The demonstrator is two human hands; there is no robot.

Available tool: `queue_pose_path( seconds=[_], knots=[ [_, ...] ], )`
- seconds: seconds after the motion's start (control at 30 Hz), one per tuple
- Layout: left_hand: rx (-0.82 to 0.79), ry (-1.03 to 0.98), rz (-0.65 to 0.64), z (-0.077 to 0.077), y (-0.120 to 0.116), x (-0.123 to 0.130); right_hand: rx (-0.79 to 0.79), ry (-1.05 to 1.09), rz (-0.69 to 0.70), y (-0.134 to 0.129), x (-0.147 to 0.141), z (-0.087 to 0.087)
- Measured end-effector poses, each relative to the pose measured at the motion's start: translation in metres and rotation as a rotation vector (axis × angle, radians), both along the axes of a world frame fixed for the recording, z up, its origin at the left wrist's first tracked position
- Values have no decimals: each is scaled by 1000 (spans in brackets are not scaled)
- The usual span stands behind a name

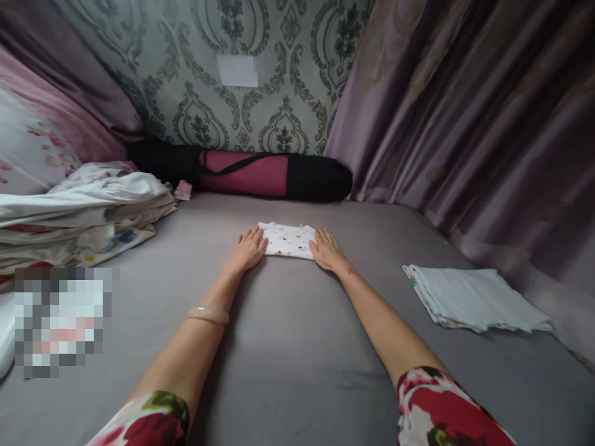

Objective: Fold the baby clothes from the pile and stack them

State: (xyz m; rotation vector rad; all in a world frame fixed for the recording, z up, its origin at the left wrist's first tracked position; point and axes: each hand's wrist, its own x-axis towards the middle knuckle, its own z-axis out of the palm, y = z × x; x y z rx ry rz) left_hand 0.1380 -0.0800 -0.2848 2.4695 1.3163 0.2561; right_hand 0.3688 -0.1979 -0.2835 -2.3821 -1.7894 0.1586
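A small white printed cloth point(288, 241), folded into a flat rectangle, lies on the grey bed sheet point(297, 341). It looks like a folded garment, though its exact kind is not clear. My left hand point(251, 248) rests flat on its left end, fingers stretched forward. Over the right end lies my right hand point(328, 249), also flat with fingers extended. Neither hand grips the cloth; both press or touch its edges. A pale bangle point(207, 314) circles my left forearm.
At right lies a stack of folded pale cloths point(478, 298). Rumpled fabrics point(93, 204) are heaped at left, near a blurred-out item point(65, 322). A black and maroon cylindrical bag point(251, 174) lies along the patterned wall point(290, 93). Purple curtains point(446, 111) hang at the right.
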Motion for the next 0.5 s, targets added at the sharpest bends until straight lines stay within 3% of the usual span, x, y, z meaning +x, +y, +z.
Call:
queue_pose_path(
  seconds=[0.2,0.3,0.4,0.5],
  knots=[
    [-15,-62,17,1,1,-3,-68,38,-5,2,4,11],
    [37,-114,28,-3,4,-3,-25,20,6,12,3,12],
    [95,-143,19,-8,5,-4,57,-5,81,24,-7,8],
    [98,-127,8,-13,7,-5,38,31,159,28,-22,4]
  ],
)
